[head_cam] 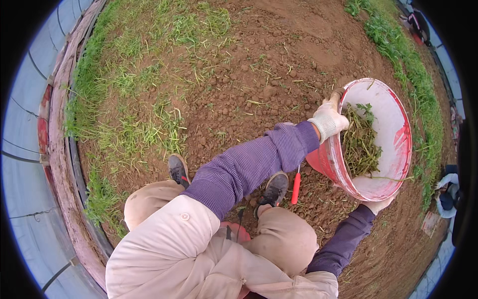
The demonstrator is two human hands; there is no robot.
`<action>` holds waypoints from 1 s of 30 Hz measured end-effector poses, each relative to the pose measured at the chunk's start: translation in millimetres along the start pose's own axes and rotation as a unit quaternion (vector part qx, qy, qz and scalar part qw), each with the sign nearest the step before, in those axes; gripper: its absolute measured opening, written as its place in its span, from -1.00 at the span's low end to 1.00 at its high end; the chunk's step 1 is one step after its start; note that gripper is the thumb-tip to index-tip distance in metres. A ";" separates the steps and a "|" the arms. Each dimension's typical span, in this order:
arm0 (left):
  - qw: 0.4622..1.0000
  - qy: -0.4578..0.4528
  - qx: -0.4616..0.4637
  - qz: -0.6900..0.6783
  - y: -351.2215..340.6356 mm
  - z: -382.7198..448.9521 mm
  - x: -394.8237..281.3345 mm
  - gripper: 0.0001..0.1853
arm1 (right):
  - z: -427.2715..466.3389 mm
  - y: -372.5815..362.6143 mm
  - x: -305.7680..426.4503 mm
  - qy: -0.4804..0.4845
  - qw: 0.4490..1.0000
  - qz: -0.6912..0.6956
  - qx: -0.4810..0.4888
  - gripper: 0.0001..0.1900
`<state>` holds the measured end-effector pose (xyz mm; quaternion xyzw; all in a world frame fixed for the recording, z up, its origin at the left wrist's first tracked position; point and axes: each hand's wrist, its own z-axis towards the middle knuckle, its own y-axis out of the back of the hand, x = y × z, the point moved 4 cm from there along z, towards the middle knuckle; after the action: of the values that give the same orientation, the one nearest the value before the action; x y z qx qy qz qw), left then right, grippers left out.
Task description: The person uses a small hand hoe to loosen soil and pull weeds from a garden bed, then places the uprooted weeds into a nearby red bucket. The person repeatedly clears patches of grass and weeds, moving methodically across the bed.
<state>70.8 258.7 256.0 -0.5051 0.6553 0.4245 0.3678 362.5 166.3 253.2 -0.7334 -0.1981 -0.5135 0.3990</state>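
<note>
To my right a red and white plastic bucket [388, 112] is tilted, its mouth facing up and right. Withered weeds and plant stems [360, 149] lie inside, with one fresh green leaf on top. My left hand [330, 114], in a pale knit-cuffed glove, grips the bucket's left rim. Under the near side of the rim is my right hand [381, 205], supporting it; most of its fingers are hidden by the bucket. A tool with a red handle [296, 188] lies on the soil beside my shoe [276, 188], its upper end hidden behind my left sleeve.
Loose brown soil [261, 89] with scattered stems spreads ahead. Cut greens [149, 127] lie to the left, near a wooden beam [61, 149] and plastic sheeting [30, 112]. Green plants [422, 89] grow in a row at right. A person [419, 24] is partly visible at the far right.
</note>
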 end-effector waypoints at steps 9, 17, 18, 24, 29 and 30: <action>0.944 -0.163 -0.104 -0.268 131.1 10.0 -10.9 -0.10 | 11.4 -161.4 -5.4 0.011 0.972 0.113 0.207 -0.28; 0.897 -0.203 -0.313 -0.236 281.4 68.0 13.5 -0.37 | 20.1 -304.1 -117.8 -0.119 0.947 0.089 0.285 -0.30; 0.887 -0.175 -0.365 -0.224 289.9 71.0 22.6 -0.37 | 23.8 -305.0 -143.7 -0.093 0.960 -0.039 0.263 -0.26; 0.894 -0.167 -0.377 -0.174 319.2 63.7 32.8 -0.36 | -35.9 -245.1 -210.6 0.014 0.854 -0.353 0.382 -0.22; 0.913 -0.172 -0.318 -0.189 348.8 62.2 59.6 -0.39 | -65.9 -34.9 -237.6 -0.002 0.592 -0.773 0.228 -0.18; 0.911 -0.175 -0.324 -0.184 366.0 60.7 73.5 -0.42 | -91.9 -2.9 -239.9 -0.088 0.563 -0.785 0.244 -0.15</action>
<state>-298.6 336.7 234.3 -0.6257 0.3019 0.6202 0.3644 211.2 124.1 49.9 -0.2049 -0.8475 -0.4894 -0.0166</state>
